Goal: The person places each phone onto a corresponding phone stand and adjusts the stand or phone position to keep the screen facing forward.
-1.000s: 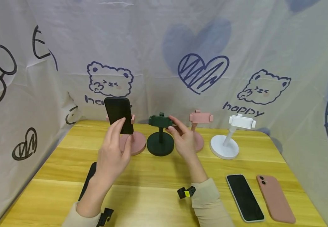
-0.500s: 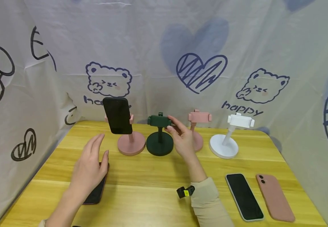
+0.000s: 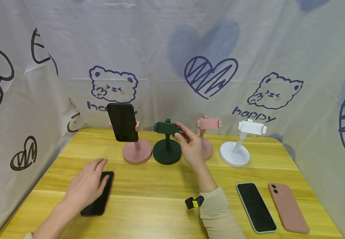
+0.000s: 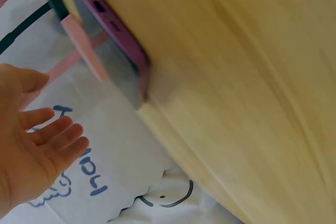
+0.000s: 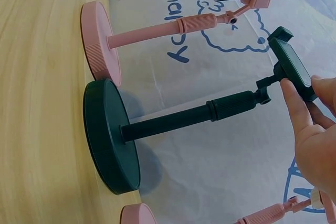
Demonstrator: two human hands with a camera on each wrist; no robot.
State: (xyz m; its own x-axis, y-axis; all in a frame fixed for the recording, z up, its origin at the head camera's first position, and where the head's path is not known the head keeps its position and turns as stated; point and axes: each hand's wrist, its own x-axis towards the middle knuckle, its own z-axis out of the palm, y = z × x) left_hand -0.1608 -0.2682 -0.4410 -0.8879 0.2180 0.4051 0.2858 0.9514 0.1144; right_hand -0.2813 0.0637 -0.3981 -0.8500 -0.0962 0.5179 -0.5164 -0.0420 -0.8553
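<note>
My left hand (image 3: pixel 84 184) hovers with loosely extended fingers over a dark phone (image 3: pixel 101 196) lying screen up at the table's left. In the left wrist view that phone shows a purplish-pink edge (image 4: pixel 118 30), with the hand (image 4: pixel 39 140) apart from it. My right hand (image 3: pixel 191 147) pinches the right end of the clamp on a dark green phone stand (image 3: pixel 167 151); thumb and fingers on the clamp (image 5: pixel 294 69) show in the right wrist view. Left of it, a pink phone stand (image 3: pixel 136 152) carries a black phone (image 3: pixel 123 122) upright in its clamp.
Behind my right hand stands another pink stand (image 3: pixel 209 123), and a white stand (image 3: pixel 235 154) is farther right. A white-edged phone (image 3: pixel 256 207) and a pink-cased phone (image 3: pixel 289 209) lie at the right front. A patterned cloth (image 3: pixel 154 49) hangs behind the table.
My left hand has let go of the black phone in the left pink stand and moved down and left to the phone on the table. The right hand has kept its hold.
</note>
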